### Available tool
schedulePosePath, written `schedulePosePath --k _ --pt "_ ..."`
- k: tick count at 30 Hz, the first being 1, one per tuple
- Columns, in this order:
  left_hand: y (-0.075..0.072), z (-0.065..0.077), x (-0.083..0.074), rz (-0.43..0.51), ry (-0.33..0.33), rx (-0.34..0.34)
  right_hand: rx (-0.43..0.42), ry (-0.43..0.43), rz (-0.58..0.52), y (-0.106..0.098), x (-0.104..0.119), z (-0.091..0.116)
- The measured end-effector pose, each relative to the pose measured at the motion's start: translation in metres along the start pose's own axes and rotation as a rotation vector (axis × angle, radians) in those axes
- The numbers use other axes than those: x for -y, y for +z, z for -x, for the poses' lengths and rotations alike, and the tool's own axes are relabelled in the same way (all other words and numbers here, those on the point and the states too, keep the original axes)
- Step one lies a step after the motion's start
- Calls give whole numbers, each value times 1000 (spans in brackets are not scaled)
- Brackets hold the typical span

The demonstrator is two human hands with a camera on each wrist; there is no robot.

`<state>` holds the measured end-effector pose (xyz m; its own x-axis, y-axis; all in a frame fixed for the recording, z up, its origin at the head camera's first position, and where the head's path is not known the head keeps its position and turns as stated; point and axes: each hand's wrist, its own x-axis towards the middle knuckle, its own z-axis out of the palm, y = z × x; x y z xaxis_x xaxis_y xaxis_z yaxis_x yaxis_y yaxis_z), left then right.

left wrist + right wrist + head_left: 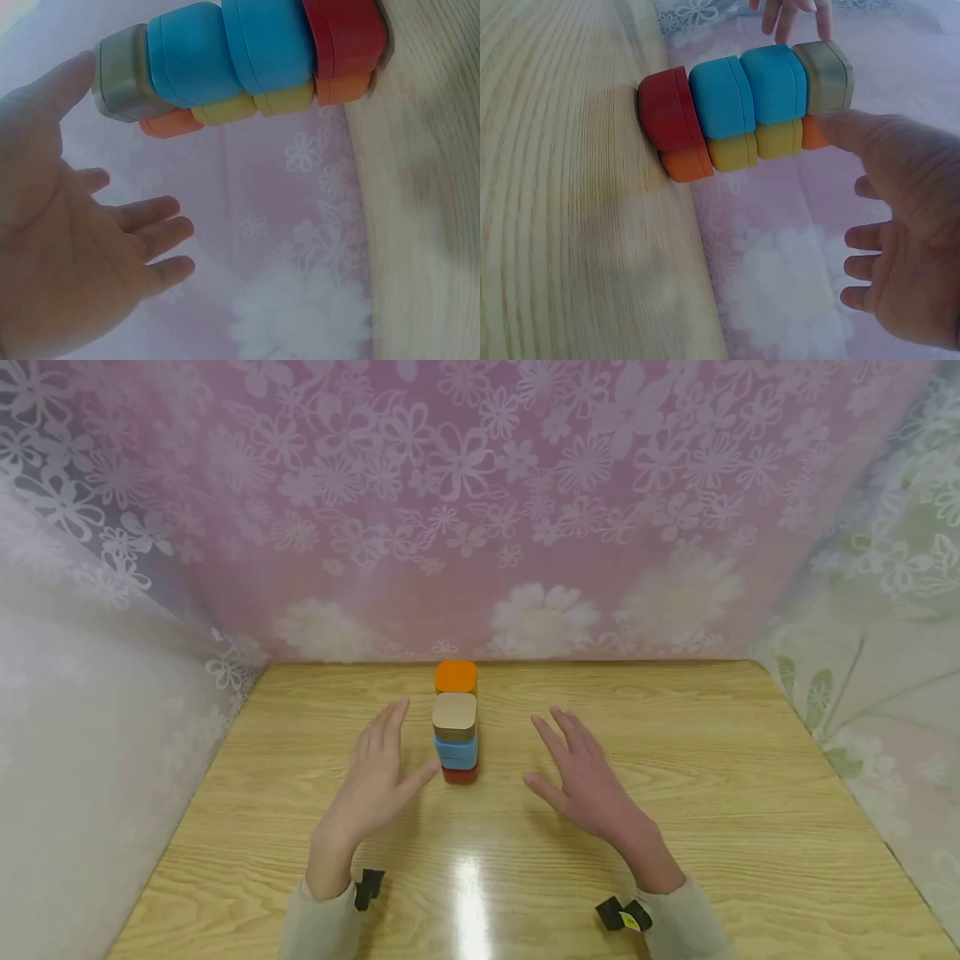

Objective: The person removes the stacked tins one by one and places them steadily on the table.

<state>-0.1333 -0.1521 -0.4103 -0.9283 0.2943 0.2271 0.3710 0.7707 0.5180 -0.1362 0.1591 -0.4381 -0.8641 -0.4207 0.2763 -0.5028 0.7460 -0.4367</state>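
2 stacks of blocks stand on 1 wooden table [675,793]; the near stack [742,94] counts 4 blocks: 1 red [664,109], 2 blue [720,94], 1 tan-grey [825,75]; the far stack [742,150] also shows 4: 2 orange [686,163], 2 yellow [731,150]; 8 blocks in all; 2 hands flank them, 1 left hand [378,777] and 1 right hand [585,781]; 2 sleeves [318,927]; 1 flowered curtain [480,502] behind.

front stack [455,739]: beige, blue, blue, red | rear stack [456,677]: orange, yellow, yellow, orange | curtain [480,510]: pink floral
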Motion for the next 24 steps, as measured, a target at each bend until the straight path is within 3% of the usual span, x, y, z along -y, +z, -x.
schedulePosePath --k 7,12,18,24 --pt "5 -14 3 280 23 -36 -17 9 -326 4 13 -18" --pt "12 -20 6 414 28 -36 -42 -19 -459 11 24 -33" --pt "20 -22 10 529 23 -11 -87 -70 -515 23 36 -47" --pt "28 -23 9 542 11 29 -108 -67 -479 32 46 -51"
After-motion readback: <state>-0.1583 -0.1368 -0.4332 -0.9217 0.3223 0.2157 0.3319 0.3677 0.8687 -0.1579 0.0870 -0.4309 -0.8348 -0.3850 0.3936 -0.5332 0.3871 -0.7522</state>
